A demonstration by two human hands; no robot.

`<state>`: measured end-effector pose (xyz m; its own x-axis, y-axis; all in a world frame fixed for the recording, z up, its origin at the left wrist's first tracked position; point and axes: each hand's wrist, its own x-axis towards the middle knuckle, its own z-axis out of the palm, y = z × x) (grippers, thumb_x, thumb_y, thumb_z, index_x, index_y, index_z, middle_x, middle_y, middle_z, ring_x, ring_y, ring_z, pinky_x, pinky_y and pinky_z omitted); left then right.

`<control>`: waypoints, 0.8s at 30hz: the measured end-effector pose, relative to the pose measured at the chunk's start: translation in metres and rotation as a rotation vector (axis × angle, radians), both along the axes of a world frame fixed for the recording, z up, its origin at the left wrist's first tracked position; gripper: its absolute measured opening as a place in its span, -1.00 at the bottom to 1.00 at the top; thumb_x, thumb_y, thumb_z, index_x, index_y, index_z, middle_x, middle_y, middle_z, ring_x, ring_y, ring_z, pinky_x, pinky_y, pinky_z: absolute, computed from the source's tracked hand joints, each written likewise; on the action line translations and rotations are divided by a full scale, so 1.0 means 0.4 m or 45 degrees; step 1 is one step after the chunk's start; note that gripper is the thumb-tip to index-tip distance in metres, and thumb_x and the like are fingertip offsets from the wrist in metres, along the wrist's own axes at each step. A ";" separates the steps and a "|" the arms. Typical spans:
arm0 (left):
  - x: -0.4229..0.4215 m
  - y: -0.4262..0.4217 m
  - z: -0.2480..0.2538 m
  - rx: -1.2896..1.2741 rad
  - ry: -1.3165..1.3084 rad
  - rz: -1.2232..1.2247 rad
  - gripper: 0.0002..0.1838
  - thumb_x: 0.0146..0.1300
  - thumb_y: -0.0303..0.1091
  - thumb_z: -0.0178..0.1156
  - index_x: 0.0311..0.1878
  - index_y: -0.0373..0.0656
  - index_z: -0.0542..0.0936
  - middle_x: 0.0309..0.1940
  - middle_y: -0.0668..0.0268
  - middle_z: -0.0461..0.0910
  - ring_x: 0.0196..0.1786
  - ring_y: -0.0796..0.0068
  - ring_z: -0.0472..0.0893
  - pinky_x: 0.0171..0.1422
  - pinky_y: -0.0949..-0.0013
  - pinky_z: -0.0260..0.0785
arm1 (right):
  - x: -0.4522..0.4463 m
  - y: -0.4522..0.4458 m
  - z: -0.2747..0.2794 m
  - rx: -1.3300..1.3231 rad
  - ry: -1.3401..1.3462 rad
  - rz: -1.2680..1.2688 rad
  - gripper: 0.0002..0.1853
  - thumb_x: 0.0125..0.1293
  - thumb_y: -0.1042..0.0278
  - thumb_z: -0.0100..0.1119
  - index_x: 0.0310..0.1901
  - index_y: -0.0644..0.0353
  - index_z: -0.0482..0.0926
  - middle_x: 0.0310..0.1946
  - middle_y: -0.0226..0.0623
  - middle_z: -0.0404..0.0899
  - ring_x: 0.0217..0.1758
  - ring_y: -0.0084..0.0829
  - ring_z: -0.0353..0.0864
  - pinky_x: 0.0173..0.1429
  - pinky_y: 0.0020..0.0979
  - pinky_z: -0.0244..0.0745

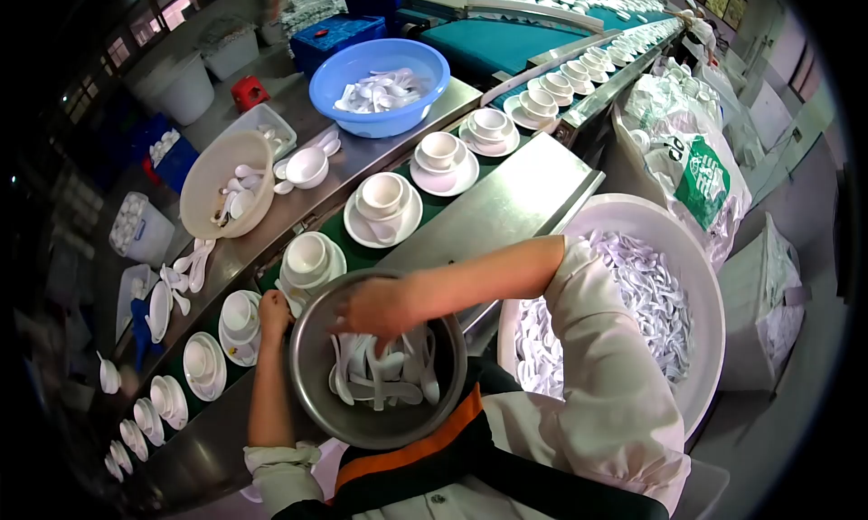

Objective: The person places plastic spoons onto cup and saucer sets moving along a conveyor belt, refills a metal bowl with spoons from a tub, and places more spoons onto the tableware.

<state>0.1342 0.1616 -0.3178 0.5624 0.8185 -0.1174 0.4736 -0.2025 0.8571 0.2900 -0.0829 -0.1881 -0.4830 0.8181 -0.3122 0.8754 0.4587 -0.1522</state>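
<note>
My left hand (275,314) is closed at the near edge of the green conveyor, beside a white bowl (307,258) on a saucer; what its fingers hold is too small to make out. Over a steel basin (303,375) my right hand (372,308) is blurred, its fingers pointing down at the white spoons (391,366) inside. Whether it grips a spoon cannot be seen. Several saucers with bowls stand in a row along the conveyor, such as one stack (382,199) farther up.
A large tub (710,339) full of spoons stands at right, below a plastic sack (701,172). A metal plate (520,194) borders the conveyor. Across it are a blue basin (380,52), a cream basin (201,194) and loose spoons (194,262).
</note>
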 end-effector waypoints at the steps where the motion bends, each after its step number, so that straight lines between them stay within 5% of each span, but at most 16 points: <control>1: -0.012 -0.006 0.017 0.000 0.009 0.009 -0.79 0.20 -0.35 0.07 -0.38 -0.35 0.42 -0.67 0.21 0.47 -0.77 0.45 0.43 -0.70 0.39 0.25 | -0.009 -0.011 -0.023 -0.060 -0.106 0.070 0.03 -0.28 -0.13 0.43 0.27 0.08 0.16 0.09 -0.10 0.33 0.12 -0.09 0.37 0.14 -0.30 0.33; 3: -0.034 -0.021 0.033 0.205 0.183 0.007 -0.80 0.15 -0.36 0.10 -0.37 -0.34 0.43 -0.68 0.15 0.48 -0.69 0.28 0.49 -0.59 0.30 0.34 | -0.019 -0.010 -0.055 0.023 -0.087 0.067 -0.19 -0.20 -0.03 0.40 0.10 0.22 0.35 -0.01 -0.08 0.42 0.06 -0.09 0.42 0.06 -0.34 0.40; 4: -0.045 -0.003 -0.006 0.793 0.291 -0.027 -0.81 0.06 -0.37 0.14 -0.33 -0.31 0.45 -0.62 0.09 0.52 -0.55 0.06 0.53 -0.44 0.16 0.40 | -0.024 -0.009 -0.064 0.016 -0.084 0.088 -0.19 -0.20 -0.03 0.40 0.10 0.22 0.35 -0.01 -0.08 0.42 0.06 -0.09 0.42 0.06 -0.34 0.40; 6: -0.056 -0.023 0.002 0.786 0.450 0.090 -0.80 0.02 -0.38 0.15 -0.31 -0.29 0.46 -0.53 0.08 0.52 -0.42 0.02 0.53 -0.33 0.12 0.39 | -0.038 -0.008 -0.081 0.289 -0.044 0.061 -0.56 -0.08 0.15 0.31 -0.21 0.27 0.51 -0.22 -0.19 0.54 -0.10 -0.15 0.51 -0.13 -0.40 0.49; 9: -0.069 -0.072 0.053 1.011 0.524 0.216 -0.72 -0.05 -0.42 0.15 -0.20 -0.25 0.48 -0.31 0.06 0.48 -0.16 -0.01 0.50 -0.17 0.11 0.35 | -0.027 -0.019 -0.040 0.422 -0.046 0.196 -0.85 -0.01 0.33 0.18 -0.42 0.20 0.54 -0.41 -0.33 0.57 -0.26 -0.26 0.56 -0.32 -0.41 0.50; 13: -0.102 -0.045 0.033 0.817 0.528 0.183 -0.80 -0.01 -0.43 0.16 -0.26 -0.25 0.53 -0.26 0.08 0.42 -0.13 0.03 0.47 -0.09 0.10 0.34 | 0.028 -0.030 0.039 0.408 0.422 -0.043 -0.92 0.08 0.34 0.12 -0.38 0.09 0.54 -0.47 -0.38 0.53 -0.33 -0.39 0.56 -0.34 -0.34 0.48; 15: -0.138 -0.010 0.009 0.840 0.539 0.204 -0.78 0.00 -0.43 0.16 -0.23 -0.25 0.53 -0.26 0.07 0.43 -0.13 0.04 0.47 -0.09 0.10 0.34 | 0.075 -0.033 0.061 0.687 0.481 -0.201 -0.92 0.08 0.34 0.12 -0.37 0.06 0.55 -0.49 -0.29 0.58 -0.48 -0.22 0.55 -0.39 -0.31 0.48; 20: -0.213 -0.013 0.075 1.229 0.440 0.394 -0.70 0.05 -0.38 0.17 -0.12 -0.25 0.51 -0.22 0.08 0.47 -0.17 0.13 0.50 -0.12 0.17 0.37 | 0.304 -0.034 0.004 0.482 1.342 -1.330 -0.87 0.20 0.45 0.04 -0.35 0.35 0.52 -0.50 -0.26 0.59 -0.46 -0.55 0.63 -0.47 -0.51 0.55; 24: -0.123 -0.177 0.292 0.704 0.034 0.027 -0.70 0.07 -0.30 0.21 -0.14 -0.23 0.51 -0.37 0.14 0.53 -0.34 0.14 0.54 -0.25 0.24 0.39 | 0.475 -0.011 -0.138 0.483 0.815 -1.765 -0.81 0.10 0.37 0.12 -0.47 0.37 0.57 -0.67 -0.25 0.58 -0.60 -0.47 0.62 -0.48 -0.51 0.56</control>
